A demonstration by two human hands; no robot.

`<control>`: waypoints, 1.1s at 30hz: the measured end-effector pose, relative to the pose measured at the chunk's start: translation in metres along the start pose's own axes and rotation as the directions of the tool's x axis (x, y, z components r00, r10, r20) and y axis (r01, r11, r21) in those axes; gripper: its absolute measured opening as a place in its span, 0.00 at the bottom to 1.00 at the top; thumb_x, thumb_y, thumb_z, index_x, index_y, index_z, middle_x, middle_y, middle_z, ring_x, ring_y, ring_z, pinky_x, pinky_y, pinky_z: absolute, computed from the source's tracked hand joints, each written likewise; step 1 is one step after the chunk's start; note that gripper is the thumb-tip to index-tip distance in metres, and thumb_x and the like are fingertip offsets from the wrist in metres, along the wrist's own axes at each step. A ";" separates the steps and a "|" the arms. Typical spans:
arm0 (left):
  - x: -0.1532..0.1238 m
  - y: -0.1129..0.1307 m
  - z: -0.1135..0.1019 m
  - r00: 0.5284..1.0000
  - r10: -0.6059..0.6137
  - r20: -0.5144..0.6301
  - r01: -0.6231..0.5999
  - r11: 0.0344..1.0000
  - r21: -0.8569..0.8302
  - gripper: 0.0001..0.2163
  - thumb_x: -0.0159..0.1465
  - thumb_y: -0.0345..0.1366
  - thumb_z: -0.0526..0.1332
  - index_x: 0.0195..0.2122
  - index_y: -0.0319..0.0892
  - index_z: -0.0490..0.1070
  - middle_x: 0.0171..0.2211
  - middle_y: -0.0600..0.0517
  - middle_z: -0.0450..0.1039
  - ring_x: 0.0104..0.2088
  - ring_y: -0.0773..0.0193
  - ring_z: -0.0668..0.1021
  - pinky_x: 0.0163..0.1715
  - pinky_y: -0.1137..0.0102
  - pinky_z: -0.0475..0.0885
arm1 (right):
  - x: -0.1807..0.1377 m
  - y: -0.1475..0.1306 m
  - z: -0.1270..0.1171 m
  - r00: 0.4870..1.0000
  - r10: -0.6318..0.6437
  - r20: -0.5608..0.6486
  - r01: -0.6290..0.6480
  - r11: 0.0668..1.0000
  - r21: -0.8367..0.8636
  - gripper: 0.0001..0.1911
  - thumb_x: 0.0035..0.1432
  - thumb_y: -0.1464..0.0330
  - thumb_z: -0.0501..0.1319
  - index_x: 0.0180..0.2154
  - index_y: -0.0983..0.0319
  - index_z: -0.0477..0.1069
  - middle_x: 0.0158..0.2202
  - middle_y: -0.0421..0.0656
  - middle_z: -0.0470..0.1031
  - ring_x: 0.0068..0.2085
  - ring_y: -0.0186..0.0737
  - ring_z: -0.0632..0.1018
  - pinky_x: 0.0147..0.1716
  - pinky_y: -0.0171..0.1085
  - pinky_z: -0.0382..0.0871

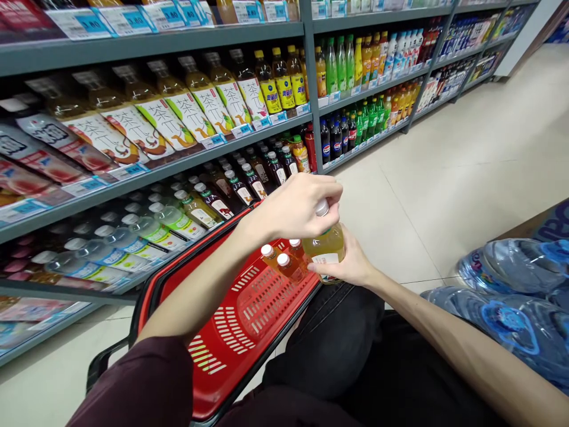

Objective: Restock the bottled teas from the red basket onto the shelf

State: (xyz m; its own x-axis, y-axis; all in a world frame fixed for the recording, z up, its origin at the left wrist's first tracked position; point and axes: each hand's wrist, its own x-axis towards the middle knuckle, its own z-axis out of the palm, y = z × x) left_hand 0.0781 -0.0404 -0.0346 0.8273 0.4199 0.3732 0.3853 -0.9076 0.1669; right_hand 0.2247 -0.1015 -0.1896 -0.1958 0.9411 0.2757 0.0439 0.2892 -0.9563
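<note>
A small bottle of yellow drink with a white cap is upright over the far end of a red shopping basket. My left hand closes over its cap from above. My right hand grips the bottle's lower body from the right side. Three similar amber bottles with white caps stand in the basket just left of it. My dark trouser leg lies under the basket's right edge.
Grey shelves full of bottled tea and soft drinks run along the left and into the distance. Large blue water jugs lie at the right. Pale tiled floor stretches ahead.
</note>
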 end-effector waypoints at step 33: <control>-0.044 -0.026 0.098 0.896 -0.420 -0.145 0.050 0.421 -0.906 0.26 0.57 0.61 0.64 0.42 0.43 0.70 0.34 0.46 0.80 0.41 0.56 0.82 0.40 0.61 0.77 | 0.001 -0.007 0.002 1.000 0.021 -0.013 -0.022 0.994 -0.110 0.44 0.45 0.58 0.78 0.60 0.58 0.62 0.57 0.50 0.74 0.55 0.54 0.79 0.56 0.55 0.77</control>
State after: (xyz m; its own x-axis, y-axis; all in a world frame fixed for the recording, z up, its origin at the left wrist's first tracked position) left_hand 0.0722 -0.0351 -0.1447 0.5201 0.7563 0.3970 -0.1662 -0.3663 0.9155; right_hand 0.2223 -0.1028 -0.1829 -0.1817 0.9491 0.2573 0.1555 0.2861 -0.9455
